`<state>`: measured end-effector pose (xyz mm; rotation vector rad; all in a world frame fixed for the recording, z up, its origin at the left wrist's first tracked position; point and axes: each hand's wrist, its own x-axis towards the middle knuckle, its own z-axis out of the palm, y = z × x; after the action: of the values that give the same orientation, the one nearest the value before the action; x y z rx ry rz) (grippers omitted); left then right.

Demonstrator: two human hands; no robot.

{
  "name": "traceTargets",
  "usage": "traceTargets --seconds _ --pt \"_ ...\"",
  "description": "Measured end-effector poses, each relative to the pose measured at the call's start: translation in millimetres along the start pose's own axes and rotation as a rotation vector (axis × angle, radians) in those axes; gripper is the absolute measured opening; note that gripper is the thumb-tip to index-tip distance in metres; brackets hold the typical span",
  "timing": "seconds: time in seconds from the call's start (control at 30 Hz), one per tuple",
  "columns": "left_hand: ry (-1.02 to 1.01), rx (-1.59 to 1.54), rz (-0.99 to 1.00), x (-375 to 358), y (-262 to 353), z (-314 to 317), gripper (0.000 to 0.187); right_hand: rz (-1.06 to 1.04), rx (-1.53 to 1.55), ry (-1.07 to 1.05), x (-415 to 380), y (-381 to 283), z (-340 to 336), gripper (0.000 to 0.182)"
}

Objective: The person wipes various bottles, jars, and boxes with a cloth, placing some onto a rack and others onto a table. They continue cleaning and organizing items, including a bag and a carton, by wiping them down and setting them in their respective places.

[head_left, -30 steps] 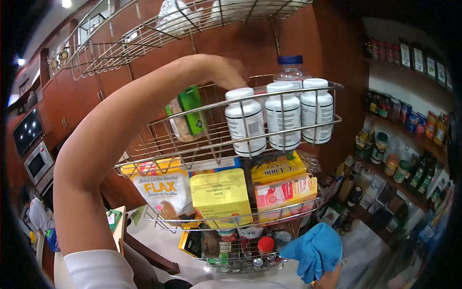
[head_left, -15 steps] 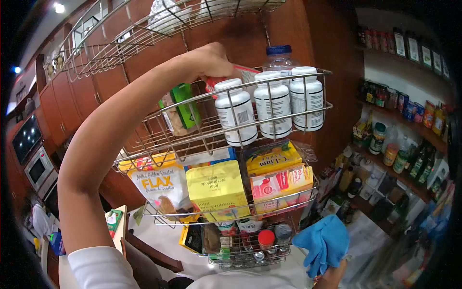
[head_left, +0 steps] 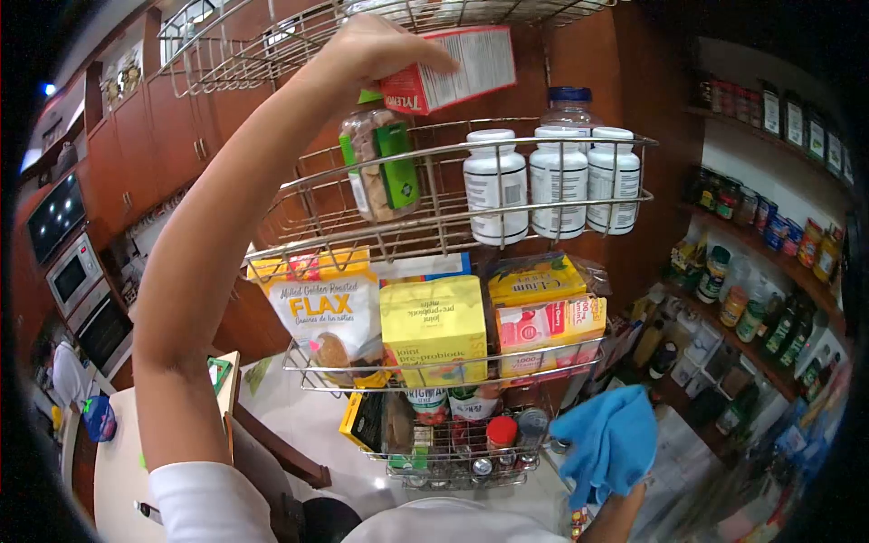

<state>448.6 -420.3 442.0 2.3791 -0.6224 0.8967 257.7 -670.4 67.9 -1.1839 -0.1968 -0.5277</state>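
Note:
Raised at the top, my left hand (head_left: pixel 385 47) grips a red and white box (head_left: pixel 466 71) marked Tylenol, above the upper wire basket (head_left: pixel 434 226). Just below the hand, a jar with a green label (head_left: pixel 380 163) stands in that basket. Several white bottles (head_left: pixel 496 190) stand at its right, with a blue-capped clear jar (head_left: pixel 568 109) behind them. Low on the right, my right hand (head_left: pixel 620 511) is closed on a blue cloth (head_left: pixel 608 439), which covers most of its fingers.
The basket below holds a flax bag (head_left: pixel 326 312), a yellow pouch (head_left: pixel 434 330) and boxes (head_left: pixel 548 330). Jars and cans fill the lowest basket (head_left: pixel 453 466). Shelves of bottles (head_left: pixel 751 326) line the right side. A pale table (head_left: pixel 122 452) stands at lower left.
My left hand has lifted the red and white box up out of the upper basket. The baskets now appear slightly further right. The blue cloth remains in my right hand.

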Motion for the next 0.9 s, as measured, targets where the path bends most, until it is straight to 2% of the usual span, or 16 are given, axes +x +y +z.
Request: traceTargets --seconds 0.07,0.1,0.13,0.2,0.3,0.33,0.37,0.4,0.43,0.47,0.5,0.53,0.57,0.6,0.73,0.9 --pt "-0.047 -0.306 -0.005 -30.2 11.7 -15.0 0.054 -0.044 -0.066 -0.102 11.2 -12.0 15.2 0.054" --pt "-0.451 -0.257 -0.302 -42.1 43.1 -55.1 0.068 -0.071 -0.099 -0.148 17.2 -17.7 24.2 0.055" --pt "-0.439 -0.254 -0.324 -55.4 35.5 -46.8 0.068 -0.096 -0.125 -0.191 23.1 -23.4 31.7 0.055" --pt "0.129 -0.414 0.017 -77.4 10.2 -31.6 0.075 -0.141 -0.163 -0.251 28.2 -35.1 49.1 0.055" --pt "0.403 -0.299 0.453 -127.1 -10.2 -34.3 0.089 -0.197 -0.261 -0.243 22.3 -56.7 82.4 0.054" --pt "0.435 -0.452 0.383 -163.8 12.0 -35.4 0.066 -0.243 -0.336 -0.210 15.3 -72.1 96.8 0.054" --pt "0.757 -0.089 0.708 -164.7 -21.7 -26.5 0.068 -0.286 -0.405 -0.193 8.3 -86.5 114.3 0.054" --pt "0.647 0.007 0.538 -199.0 -20.7 -28.5 0.079 -0.332 -0.471 -0.187 2.6 -96.7 135.1 0.054" --pt "0.663 0.065 0.699 -217.1 -24.1 -25.7 0.089 -0.385 -0.534 -0.185 -2.0 -98.5 160.9 0.054" --pt "0.537 -0.009 0.570 -246.3 -27.5 -18.8 0.095 -0.538 -0.430 -0.087 -14.5 -92.8 201.2 0.056" --pt "0.441 -0.143 0.473 -268.6 -33.5 -5.8 0.099 -0.649 -0.690 -0.090 -25.0 -85.0 220.7 0.052" --pt "0.318 -0.196 0.392 -291.6 -38.3 -0.2 0.089 -0.777 -0.951 -0.083 -35.2 -78.4 236.1 0.049" --pt "0.194 -0.135 0.297 -315.5 -42.8 -0.1 0.080 -0.876 -0.947 -0.084 -42.3 -72.1 255.7 0.048" --pt "0.336 -0.102 0.356 -327.2 -53.7 11.1 0.068 -0.914 -0.887 -0.111 -45.7 -64.6 270.8 0.048" --pt "0.452 -0.048 0.184 -375.8 -79.3 -14.7 0.074 -0.942 -0.638 -0.224 -56.3 -36.4 316.7 0.045" --pt "0.495 -0.077 0.009 -424.4 -84.3 -49.5 0.083 -0.697 -0.226 -0.401 -56.9 5.1 358.2 0.042"
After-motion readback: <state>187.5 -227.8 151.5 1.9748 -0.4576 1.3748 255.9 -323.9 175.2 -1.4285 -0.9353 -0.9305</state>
